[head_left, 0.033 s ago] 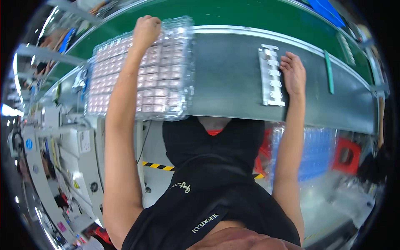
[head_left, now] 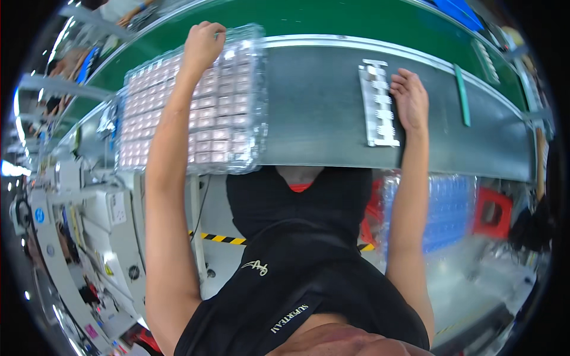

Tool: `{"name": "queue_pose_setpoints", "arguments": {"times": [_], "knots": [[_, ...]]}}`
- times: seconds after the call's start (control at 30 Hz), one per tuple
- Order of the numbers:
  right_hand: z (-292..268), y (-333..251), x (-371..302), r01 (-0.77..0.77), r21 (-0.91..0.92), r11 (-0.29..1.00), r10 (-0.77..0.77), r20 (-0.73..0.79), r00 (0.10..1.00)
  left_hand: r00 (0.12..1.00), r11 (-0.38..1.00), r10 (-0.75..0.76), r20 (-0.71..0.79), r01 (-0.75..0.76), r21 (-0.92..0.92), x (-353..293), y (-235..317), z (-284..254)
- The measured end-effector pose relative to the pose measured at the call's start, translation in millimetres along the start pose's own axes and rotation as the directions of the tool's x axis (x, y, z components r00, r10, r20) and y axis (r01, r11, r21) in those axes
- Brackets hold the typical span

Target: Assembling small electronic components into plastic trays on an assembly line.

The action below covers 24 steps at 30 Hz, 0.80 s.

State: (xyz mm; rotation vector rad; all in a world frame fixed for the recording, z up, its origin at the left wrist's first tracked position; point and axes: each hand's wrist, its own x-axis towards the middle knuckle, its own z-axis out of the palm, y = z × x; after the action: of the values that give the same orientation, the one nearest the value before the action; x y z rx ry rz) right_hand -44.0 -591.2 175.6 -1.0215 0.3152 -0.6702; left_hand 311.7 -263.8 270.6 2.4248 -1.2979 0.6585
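Note:
Over the far part of a clear plastic tray [head_left: 256,89], my left hand [head_left: 205,45] is closed, its fingers curled. Whatever they may hold is hidden. Rows of small pinkish square pieces [head_left: 221,134] fill the tray, and my forearm covers part of them. On the grey worktop [head_left: 312,113], a long white and silver slotted strip [head_left: 372,113] lies lengthwise away from me. My right hand [head_left: 411,102] rests just to its right, fingers loosely bent and a little apart, with nothing visible in them.
A thin green bar [head_left: 462,96] lies farther right on the worktop. Beyond runs a green conveyor belt [head_left: 332,16]. Below the worktop at right are blue clear trays [head_left: 442,216] and a red stool [head_left: 494,213]. White machinery [head_left: 113,219] stands at left.
The whole view has shifted slightly, so the worktop things appear a little farther left. Both hands keep nearly the same places beside the tray and the strip.

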Motion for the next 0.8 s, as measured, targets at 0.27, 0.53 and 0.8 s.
{"name": "queue_pose_setpoints", "arguments": {"times": [0.27,0.53,0.8], "knots": [[7.9,-2.9,-6.9,0.013,-0.019,1.0,-0.014,-0.017,1.0,0.887,0.756,0.46,0.042,-0.367,-0.542,16.8,210.5,19.7],[8.1,-0.2,-5.6,0.031,-0.001,1.0,-0.031,-0.001,1.0,0.924,0.856,0.326,0.201,-0.199,-0.477,15.3,263.1,61.8],[-0.9,1.9,-0.8,0.034,-0.004,0.999,-0.034,-0.025,0.999,0.955,0.819,0.29,0.067,-0.211,-0.534,3.7,270.5,77.1]]}}
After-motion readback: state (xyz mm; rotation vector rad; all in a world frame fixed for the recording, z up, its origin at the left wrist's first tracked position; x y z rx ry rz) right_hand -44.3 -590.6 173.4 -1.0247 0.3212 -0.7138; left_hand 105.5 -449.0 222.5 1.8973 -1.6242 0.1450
